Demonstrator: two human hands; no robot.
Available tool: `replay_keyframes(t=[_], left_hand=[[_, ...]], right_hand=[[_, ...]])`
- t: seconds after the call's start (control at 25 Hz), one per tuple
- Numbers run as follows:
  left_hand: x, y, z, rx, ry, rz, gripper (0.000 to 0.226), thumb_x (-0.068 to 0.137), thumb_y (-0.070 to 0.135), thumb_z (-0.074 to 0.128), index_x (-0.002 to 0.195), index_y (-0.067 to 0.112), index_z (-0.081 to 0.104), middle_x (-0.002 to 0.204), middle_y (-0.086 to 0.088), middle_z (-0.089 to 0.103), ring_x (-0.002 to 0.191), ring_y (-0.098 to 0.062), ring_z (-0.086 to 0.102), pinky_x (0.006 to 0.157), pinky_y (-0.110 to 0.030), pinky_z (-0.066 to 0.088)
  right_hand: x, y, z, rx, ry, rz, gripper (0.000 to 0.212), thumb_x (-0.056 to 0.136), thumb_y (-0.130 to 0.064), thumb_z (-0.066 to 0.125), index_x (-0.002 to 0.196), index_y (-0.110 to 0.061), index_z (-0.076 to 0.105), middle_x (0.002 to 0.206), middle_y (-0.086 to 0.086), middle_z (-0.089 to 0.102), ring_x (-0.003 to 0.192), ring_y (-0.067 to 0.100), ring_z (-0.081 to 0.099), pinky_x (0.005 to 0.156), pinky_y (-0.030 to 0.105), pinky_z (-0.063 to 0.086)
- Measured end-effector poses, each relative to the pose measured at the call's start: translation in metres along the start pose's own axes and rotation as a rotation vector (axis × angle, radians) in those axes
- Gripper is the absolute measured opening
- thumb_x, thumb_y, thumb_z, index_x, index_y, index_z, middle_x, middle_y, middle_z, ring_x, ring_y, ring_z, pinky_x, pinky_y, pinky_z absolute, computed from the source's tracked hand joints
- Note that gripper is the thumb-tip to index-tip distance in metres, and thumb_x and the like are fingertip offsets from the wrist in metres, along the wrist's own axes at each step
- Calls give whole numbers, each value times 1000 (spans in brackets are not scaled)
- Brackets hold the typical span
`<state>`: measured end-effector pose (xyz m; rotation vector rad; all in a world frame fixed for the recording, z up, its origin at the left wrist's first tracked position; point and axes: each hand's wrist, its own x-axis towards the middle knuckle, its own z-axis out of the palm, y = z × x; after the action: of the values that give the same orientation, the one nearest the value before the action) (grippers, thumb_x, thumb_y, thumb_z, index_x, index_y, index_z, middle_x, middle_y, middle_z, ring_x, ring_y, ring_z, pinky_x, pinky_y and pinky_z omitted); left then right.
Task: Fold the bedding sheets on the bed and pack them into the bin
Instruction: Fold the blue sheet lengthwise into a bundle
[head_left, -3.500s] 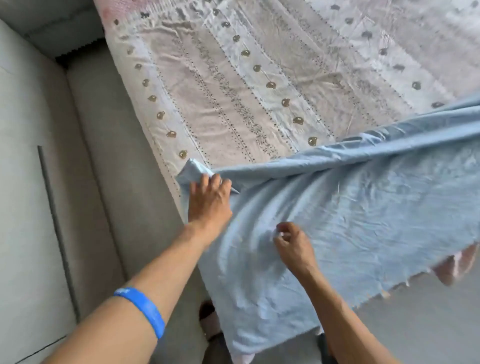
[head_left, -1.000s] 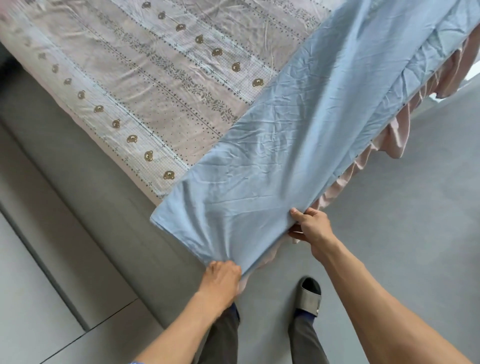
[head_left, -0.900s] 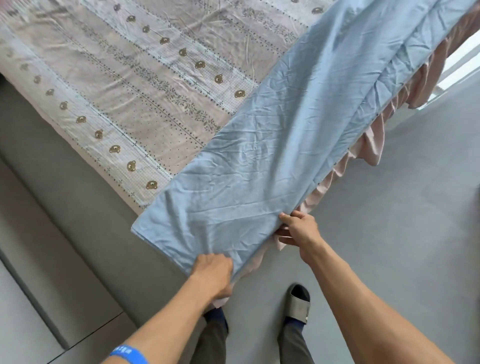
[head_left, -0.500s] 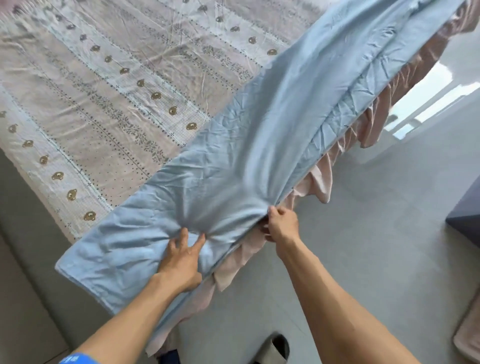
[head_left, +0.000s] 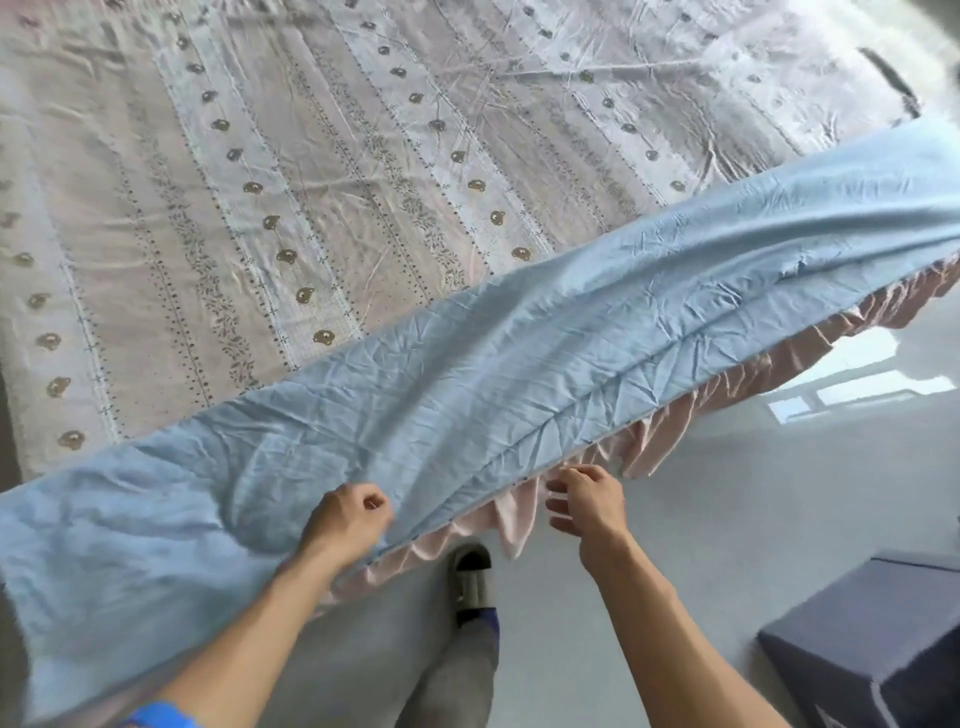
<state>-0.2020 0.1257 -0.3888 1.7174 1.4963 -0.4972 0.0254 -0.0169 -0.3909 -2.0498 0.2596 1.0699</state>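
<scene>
The light blue sheet (head_left: 519, 374), folded into a long band, now lies stretched along the near edge of the bed (head_left: 311, 171), running from the lower left up to the right, where half a second ago it was bunched and lifted at the person's grasp. The left hand (head_left: 347, 522), which then lay flat with spread fingers on the cloth, now rests on the band with its fingers curled in; whether it pinches fabric cannot be told. The right hand (head_left: 584, 501) has let go of the sheet's edge and hangs just beside it, fingers loose, before the pink bed skirt (head_left: 519, 519). A dark blue bin (head_left: 872, 649) has come further into view on the floor at the lower right.
</scene>
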Motion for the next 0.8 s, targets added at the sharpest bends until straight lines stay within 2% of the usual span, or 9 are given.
replay_keyframes(t=[0.12, 0.16, 0.24, 0.32, 0.4, 0.52, 0.6, 0.72, 0.8], left_hand=[[3, 95, 53, -458, 4, -5, 7, 81, 21, 69, 75, 25, 69, 73, 7, 70, 80, -15, 68, 72, -26, 47], [9, 123, 66, -624, 24, -88, 1, 80, 22, 70, 80, 23, 70, 76, 4, 71, 81, -16, 68, 72, -26, 48], [20, 164, 84, -1040, 82, -350, 4, 83, 16, 68, 85, 13, 70, 77, -3, 69, 74, -17, 65, 68, -29, 49], [30, 201, 97, -1477, 129, -602, 6, 92, 7, 58, 88, 6, 64, 80, -5, 63, 71, -16, 61, 64, -27, 49], [41, 231, 105, -1747, 251, -743, 9, 95, 5, 52, 99, 6, 60, 86, -6, 62, 73, -14, 60, 63, -25, 49], [54, 258, 120, -1925, 546, -871, 11, 92, 5, 55, 86, 12, 60, 91, -4, 65, 72, -10, 62, 60, -22, 47], [62, 267, 129, -1979, 618, -895, 6, 92, 14, 61, 86, 15, 60, 96, -1, 66, 71, -8, 61, 60, -21, 44], [73, 286, 139, -1882, 684, -926, 19, 86, 25, 73, 78, 17, 57, 80, 1, 61, 61, -8, 54, 51, -20, 41], [74, 300, 148, -1768, 808, -998, 26, 88, 20, 71, 72, 17, 51, 72, 1, 55, 56, -10, 49, 38, -17, 40]], right_hand=[[36, -37, -46, -76, 37, -3, 6, 88, -10, 53, 91, -11, 59, 91, 13, 69, 70, 24, 61, 62, 35, 51], [50, -48, -62, -69, 43, -14, 8, 89, -9, 52, 93, -11, 59, 91, 13, 69, 70, 24, 61, 62, 35, 50], [75, -68, -89, -53, 59, -22, 16, 91, -5, 50, 103, -8, 59, 91, 12, 70, 71, 24, 62, 61, 34, 51], [109, -93, -113, -35, 25, -37, 19, 93, -3, 48, 109, -8, 57, 94, 12, 69, 75, 26, 64, 65, 36, 53], [152, -119, -122, 85, -21, -27, 20, 96, -2, 48, 111, -13, 56, 97, 9, 68, 78, 25, 63, 67, 36, 52], [216, -151, -113, 361, -107, 79, 17, 97, -7, 52, 105, -20, 59, 90, 7, 64, 69, 19, 60, 62, 33, 49], [251, -163, -111, 470, -145, 144, 16, 94, -18, 62, 110, -16, 64, 103, 9, 69, 82, 20, 67, 69, 37, 56], [277, -167, -120, 464, -129, 151, 19, 89, -22, 71, 106, -14, 68, 111, 9, 69, 101, 27, 67, 87, 46, 57], [271, -154, -130, 350, -5, 49, 23, 91, -21, 68, 113, -14, 69, 119, 13, 66, 107, 29, 65, 93, 45, 55]])
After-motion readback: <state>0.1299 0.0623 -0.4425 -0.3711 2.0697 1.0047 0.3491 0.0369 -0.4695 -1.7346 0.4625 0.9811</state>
